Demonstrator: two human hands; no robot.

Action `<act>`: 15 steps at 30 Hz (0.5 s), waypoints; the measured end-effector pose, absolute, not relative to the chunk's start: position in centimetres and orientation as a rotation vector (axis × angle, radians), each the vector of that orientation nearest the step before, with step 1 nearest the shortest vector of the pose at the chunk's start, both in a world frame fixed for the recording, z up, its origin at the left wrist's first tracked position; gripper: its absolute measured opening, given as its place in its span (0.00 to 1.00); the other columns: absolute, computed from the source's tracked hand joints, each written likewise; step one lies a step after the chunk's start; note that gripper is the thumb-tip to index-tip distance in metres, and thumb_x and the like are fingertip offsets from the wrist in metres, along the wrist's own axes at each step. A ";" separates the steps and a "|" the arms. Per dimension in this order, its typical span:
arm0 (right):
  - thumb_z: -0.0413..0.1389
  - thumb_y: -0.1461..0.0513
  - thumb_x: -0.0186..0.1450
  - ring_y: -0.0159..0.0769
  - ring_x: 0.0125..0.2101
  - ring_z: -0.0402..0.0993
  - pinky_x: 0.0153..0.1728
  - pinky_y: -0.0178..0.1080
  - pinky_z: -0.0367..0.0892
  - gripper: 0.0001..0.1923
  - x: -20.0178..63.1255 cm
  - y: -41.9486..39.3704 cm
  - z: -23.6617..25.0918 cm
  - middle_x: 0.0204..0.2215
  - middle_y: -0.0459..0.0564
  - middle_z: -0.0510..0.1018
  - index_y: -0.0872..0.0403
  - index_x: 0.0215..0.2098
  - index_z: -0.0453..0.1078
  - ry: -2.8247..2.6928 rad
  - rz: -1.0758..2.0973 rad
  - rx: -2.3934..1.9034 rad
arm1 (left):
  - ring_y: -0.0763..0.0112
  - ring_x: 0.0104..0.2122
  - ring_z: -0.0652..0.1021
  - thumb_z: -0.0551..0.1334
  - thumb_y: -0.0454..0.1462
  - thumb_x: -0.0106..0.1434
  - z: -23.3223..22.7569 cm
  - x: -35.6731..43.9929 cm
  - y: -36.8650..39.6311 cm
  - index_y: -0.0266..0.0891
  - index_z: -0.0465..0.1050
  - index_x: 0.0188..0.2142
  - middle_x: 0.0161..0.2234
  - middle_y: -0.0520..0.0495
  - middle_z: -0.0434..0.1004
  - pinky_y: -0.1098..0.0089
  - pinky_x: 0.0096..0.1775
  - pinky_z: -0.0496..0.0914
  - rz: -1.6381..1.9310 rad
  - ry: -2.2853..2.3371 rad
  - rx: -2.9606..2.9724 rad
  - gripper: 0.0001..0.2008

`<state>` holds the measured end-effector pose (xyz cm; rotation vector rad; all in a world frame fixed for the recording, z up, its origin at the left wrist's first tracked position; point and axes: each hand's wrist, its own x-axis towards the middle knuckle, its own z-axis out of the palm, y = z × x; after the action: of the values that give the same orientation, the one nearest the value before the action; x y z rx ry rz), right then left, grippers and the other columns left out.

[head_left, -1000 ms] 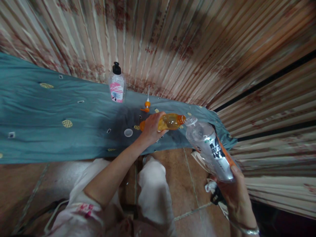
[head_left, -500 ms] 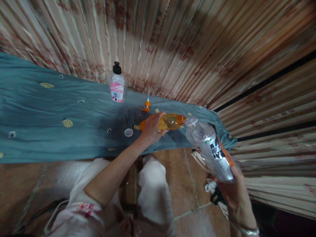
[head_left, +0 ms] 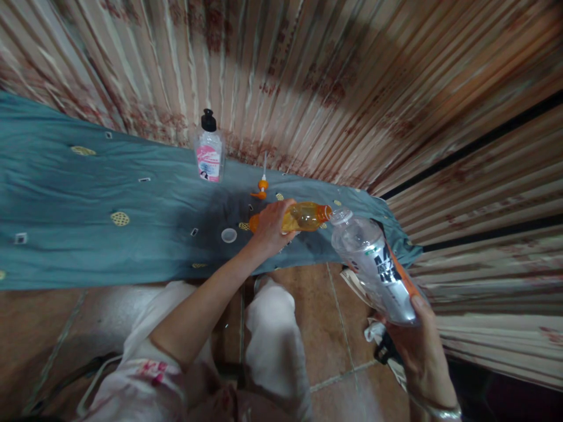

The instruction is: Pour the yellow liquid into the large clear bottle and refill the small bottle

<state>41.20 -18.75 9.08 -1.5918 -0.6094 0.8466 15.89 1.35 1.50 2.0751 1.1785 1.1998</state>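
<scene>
Head: orange bottle clasped in left hand. Clear bottle clasped in right hand, tilted, presumably for mouth-to-mouth alignment.

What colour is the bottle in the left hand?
The bottle is see-through orange, as the head view shows.

Glossy plastic orange bottle, matt creased cloth

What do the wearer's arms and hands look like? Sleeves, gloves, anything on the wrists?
Left hand: ungloved, bare wrist and forearm; pale, loose short sleeve with a pinkish-red print near the hem. Right hand: ungloved, silvery bracelet on the wrist; no sleeve in frame.
</scene>
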 end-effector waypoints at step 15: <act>0.63 0.45 0.59 0.44 0.36 0.76 0.21 0.38 0.70 0.27 41.1 -18.8 9.1 0.46 0.50 0.82 0.42 0.54 0.79 -0.629 0.859 -1.598 | 0.56 0.53 0.78 0.69 0.30 0.54 1.8 15.8 1.2 0.44 0.65 0.56 0.54 0.44 0.78 0.54 0.56 0.72 1.171 1.188 2.055 0.31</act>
<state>41.12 -18.83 9.14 -1.5980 -0.6286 0.8589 15.80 1.20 1.77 2.0550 1.1882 1.1711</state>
